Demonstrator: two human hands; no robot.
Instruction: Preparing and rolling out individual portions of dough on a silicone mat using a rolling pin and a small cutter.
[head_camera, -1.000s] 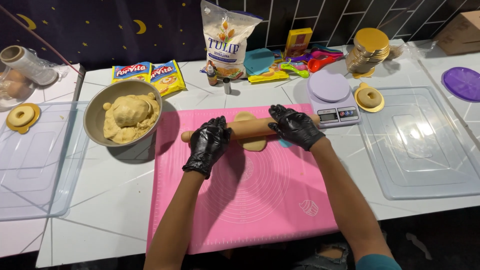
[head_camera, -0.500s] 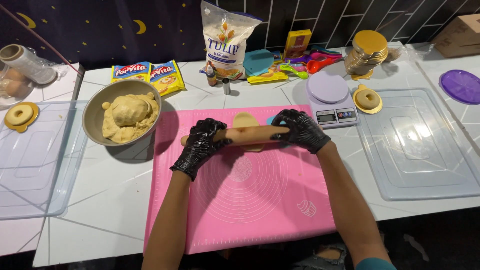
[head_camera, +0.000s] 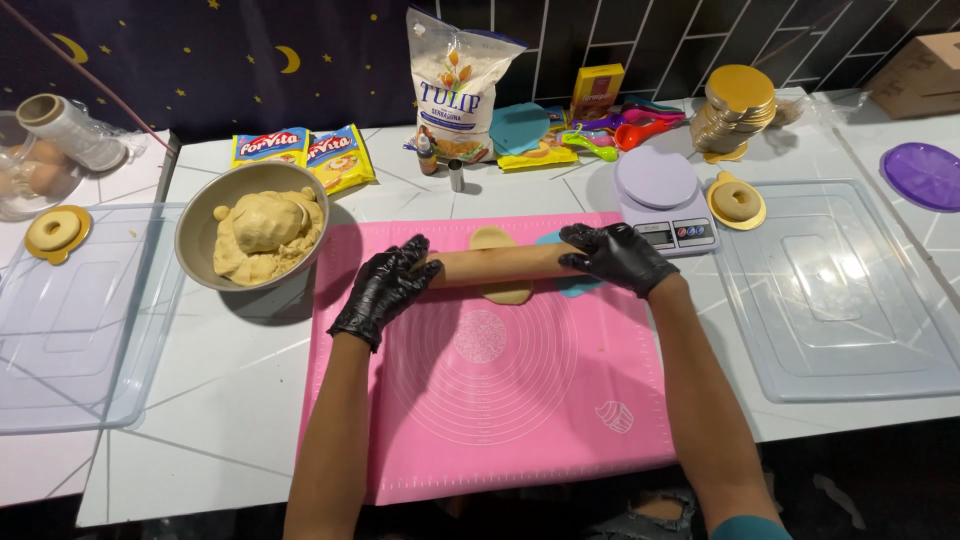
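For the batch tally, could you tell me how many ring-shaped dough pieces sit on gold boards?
2: one ring far left beside the clear lid, one ring right of the scale.

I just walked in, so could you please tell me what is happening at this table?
A person in black gloves presses a wooden rolling pin onto a small piece of dough on a pink mat. The left hand and right hand each grip one end. A bowl of more dough sits to the left, a kitchen scale behind.

A home baking kitchen — flour bag (head_camera: 452, 85), kitchen scale (head_camera: 660, 195), bowl of dough (head_camera: 255, 238), pink rolling mat (head_camera: 500, 370)
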